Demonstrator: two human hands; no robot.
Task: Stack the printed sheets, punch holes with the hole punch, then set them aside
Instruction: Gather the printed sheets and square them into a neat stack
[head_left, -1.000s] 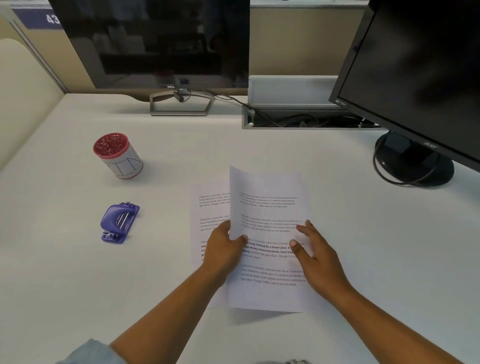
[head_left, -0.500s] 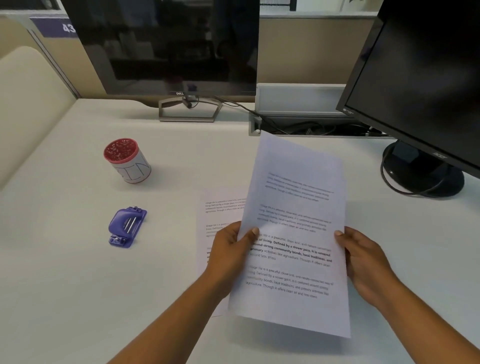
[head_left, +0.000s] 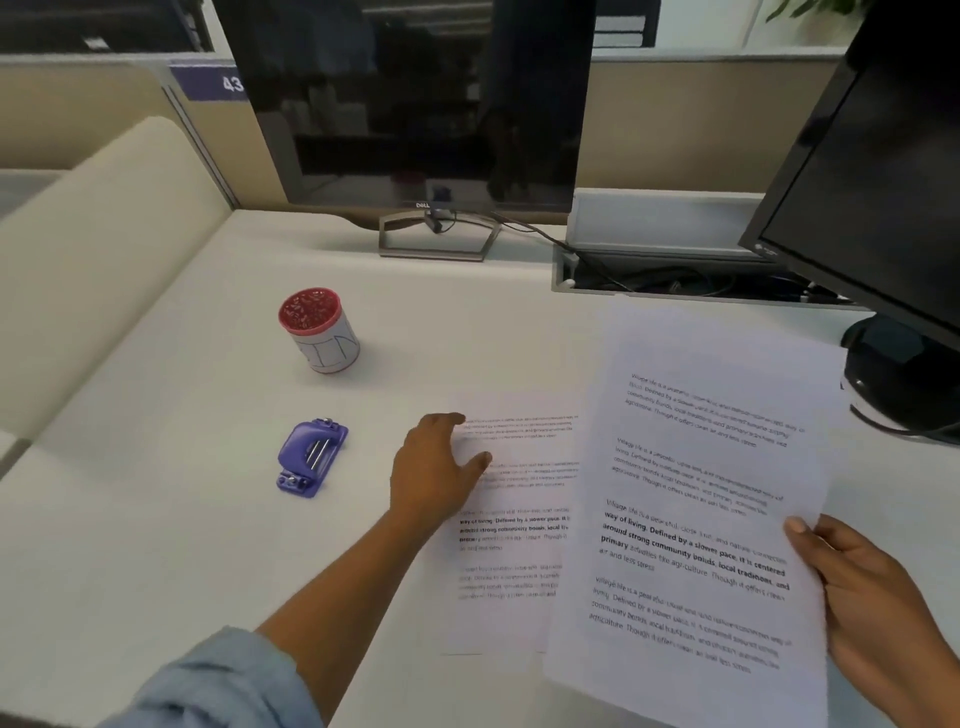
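A purple partition sign (head_left: 208, 83) reads "43". The middle monitor (head_left: 415, 104) carries "DELL" on its lower bezel. The held sheet (head_left: 701, 493) shows bold print: "way of living. Defined by a slower pace, it is centered around strong community bonds, local traditions, and primary". The flat sheet (head_left: 519, 525) bears the same bold lines. Hand-drawn letters on the cup (head_left: 327, 348) are unclear.

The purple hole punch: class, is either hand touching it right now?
No: the hole punch lies alone on the desk; the left hand is at the flat sheet, the right hand holds the lifted sheet.
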